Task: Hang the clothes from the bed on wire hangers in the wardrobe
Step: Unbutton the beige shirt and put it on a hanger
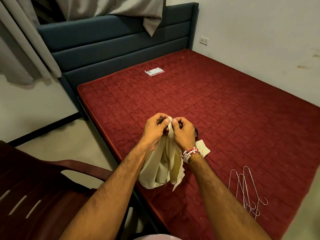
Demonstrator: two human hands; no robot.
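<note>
1. Garment (161,168), cream and bunched, hangs at the frame's centre, over the near-left edge of the bed (225,101). Its lower folds drop towards 6 o'clock, and it hangs from the hands alone.
2. Both hands are close together at its top edge. The left hand (154,129) pinches the cloth between thumb and fingers. The right hand (183,132), just beside it at 3 o'clock, pinches the same edge.
3. The hangers (245,187), a few thin wire ones, lie in a loose pile on the bed at 4 o'clock from the hands, well apart from them, with the hooks pointing towards 6 o'clock.
4. A second pale cloth (203,148) lies flat on the bed just past the right wrist. Something dark sits behind the right hand; what it is I cannot tell.
5. A small clear packet (154,71) lies at 12 o'clock near the headboard (112,42). A dark chair (43,187) stands at 8 o'clock.
6. Step in hand, as I judge it: finding and opening the garment's neck or waist edge so it can take a hanger. Nothing is on a hanger yet.
7. The next move likely calls for spreading that edge and freeing one hand to lift a single hanger off the pile. The wires lie overlapped, so they may snag and come up together.
8. The wardrobe is not in view.
</note>
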